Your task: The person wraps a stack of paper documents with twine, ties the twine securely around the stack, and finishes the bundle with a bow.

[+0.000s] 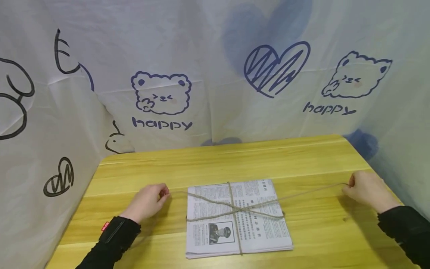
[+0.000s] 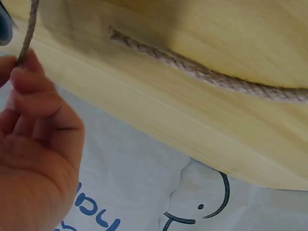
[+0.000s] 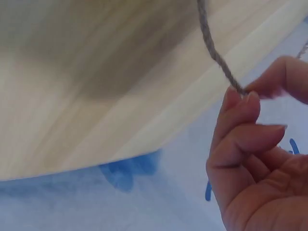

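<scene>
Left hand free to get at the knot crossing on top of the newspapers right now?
Probably not as is: the left hand pinches one twine end, pulled out sideways. The table between it and the newspapers is bare, so only its grip on the twine hinders reaching.

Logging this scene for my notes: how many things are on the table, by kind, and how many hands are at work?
Newspaper stack: 1
Twine: 1
Hands: 2, left hand and right hand, each pinching a twine end
Total: 4
</scene>
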